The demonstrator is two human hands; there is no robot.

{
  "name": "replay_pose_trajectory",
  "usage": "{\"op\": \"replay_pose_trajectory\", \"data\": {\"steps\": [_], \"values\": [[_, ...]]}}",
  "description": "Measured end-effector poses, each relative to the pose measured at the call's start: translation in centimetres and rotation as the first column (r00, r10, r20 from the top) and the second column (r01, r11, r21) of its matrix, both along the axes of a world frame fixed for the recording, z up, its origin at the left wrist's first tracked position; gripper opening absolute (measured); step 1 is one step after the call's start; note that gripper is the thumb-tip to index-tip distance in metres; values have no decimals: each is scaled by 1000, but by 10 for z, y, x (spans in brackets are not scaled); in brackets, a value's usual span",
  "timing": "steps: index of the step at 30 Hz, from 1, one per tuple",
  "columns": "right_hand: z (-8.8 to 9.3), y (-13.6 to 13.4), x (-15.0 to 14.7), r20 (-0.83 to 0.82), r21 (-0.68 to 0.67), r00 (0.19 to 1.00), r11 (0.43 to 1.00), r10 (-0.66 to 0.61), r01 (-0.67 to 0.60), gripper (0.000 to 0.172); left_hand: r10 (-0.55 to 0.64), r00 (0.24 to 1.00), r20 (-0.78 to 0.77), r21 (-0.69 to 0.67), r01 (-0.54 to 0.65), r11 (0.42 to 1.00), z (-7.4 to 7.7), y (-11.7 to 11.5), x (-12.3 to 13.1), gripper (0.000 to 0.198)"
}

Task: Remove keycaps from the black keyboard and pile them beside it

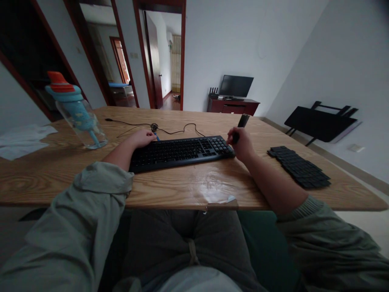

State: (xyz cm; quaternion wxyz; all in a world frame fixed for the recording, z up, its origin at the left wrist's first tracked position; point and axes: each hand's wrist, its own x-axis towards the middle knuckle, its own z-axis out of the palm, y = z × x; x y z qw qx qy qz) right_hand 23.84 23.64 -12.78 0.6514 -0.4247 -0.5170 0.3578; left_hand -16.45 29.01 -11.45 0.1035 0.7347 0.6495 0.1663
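A black keyboard [182, 151] lies on the wooden table in front of me, slightly slanted. My left hand [140, 139] rests at its back left edge, with the fingers drawn together against it. A small blue thing [157, 137] shows at those fingertips; its kind is unclear. Over the number pad end, my right hand [241, 144] is closed around a black stick-like tool [244, 120], held upright with its top sticking out above the fist. The tool's lower end is hidden by the hand.
A thin black cable [178, 132] runs behind the keyboard. A clear bottle with an orange lid [79, 113] and white tissues [26, 140] are at left. Overlapping black pieces [298, 166] lie at right. The table's near edge [182, 207] has peeling film.
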Motion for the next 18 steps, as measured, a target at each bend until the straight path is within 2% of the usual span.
{"op": "replay_pose_trajectory", "data": {"steps": [2, 5, 7, 9, 12, 15, 18], "values": [[5, -3, 15, 9, -27, 1000, 999, 21, -20, 41, 6, 1000, -5, 8, -6, 1000, 1, 0, 0, 31], [9, -8, 33, 173, -47, 983, 996, -62, 71, 53, 5, 1000, 0, 18, -5, 1000, 1, -1, 0, 31], [11, -9, 40, 217, -56, 969, 990, -117, 132, 58, 0, 1000, 8, 11, 0, 1000, 2, -2, 0, 31], [11, -10, 41, 223, -80, 966, 985, -131, 152, 56, -2, 1000, 11, 5, 2, 1000, 2, -3, 0, 31], [11, -9, 42, 304, -88, 945, 983, -125, 159, 43, -2, 1000, 12, 7, 2, 1000, 3, -4, 0, 30], [10, -10, 48, 465, -41, 878, 988, -113, 149, 34, -21, 1000, 17, 4, 21, 1000, 4, -4, 0, 29], [7, -15, 58, 551, 20, 823, 988, -138, 152, 36, -40, 999, 27, -15, 41, 999, 4, -5, 0, 30]]}}
